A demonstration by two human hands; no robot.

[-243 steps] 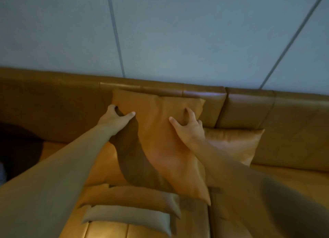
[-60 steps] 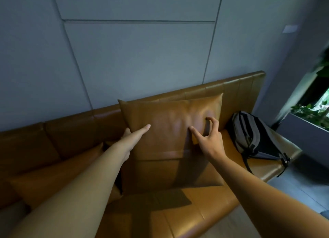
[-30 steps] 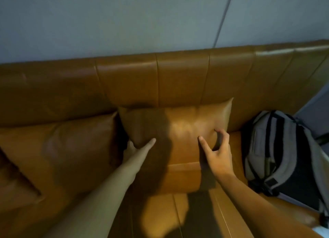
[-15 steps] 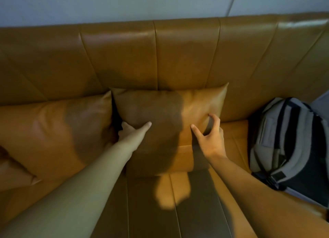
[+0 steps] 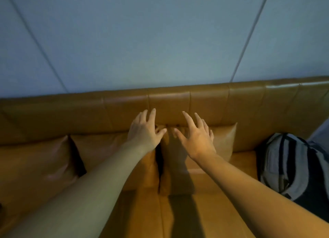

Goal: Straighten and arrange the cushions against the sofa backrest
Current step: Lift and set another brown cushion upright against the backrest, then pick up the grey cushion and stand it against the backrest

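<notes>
I have both hands spread over the top edge of the right-hand cushion [image 5: 220, 145], which stands on the seat and leans against the sofa backrest [image 5: 169, 102]. My left hand [image 5: 144, 132] has its fingers splayed, and my right hand [image 5: 197, 140] is the same: neither one is gripping anything. Whether the palms are pressing the leather or hovering just off it I cannot tell from this angle, since the hands hide the contact line. Two more cushions sit to the left, the middle cushion [image 5: 106, 148] just beside the one under my hands and the left cushion [image 5: 33, 166] next to that, all three in a row along the backrest.

I judge this to be the closing pat on the last cushion, so the arranging looks nearly done. The next move calls for a light press to square its top edge with its neighbour, without nudging it toward the backpack [image 5: 293, 166] at the sofa's right end.
</notes>
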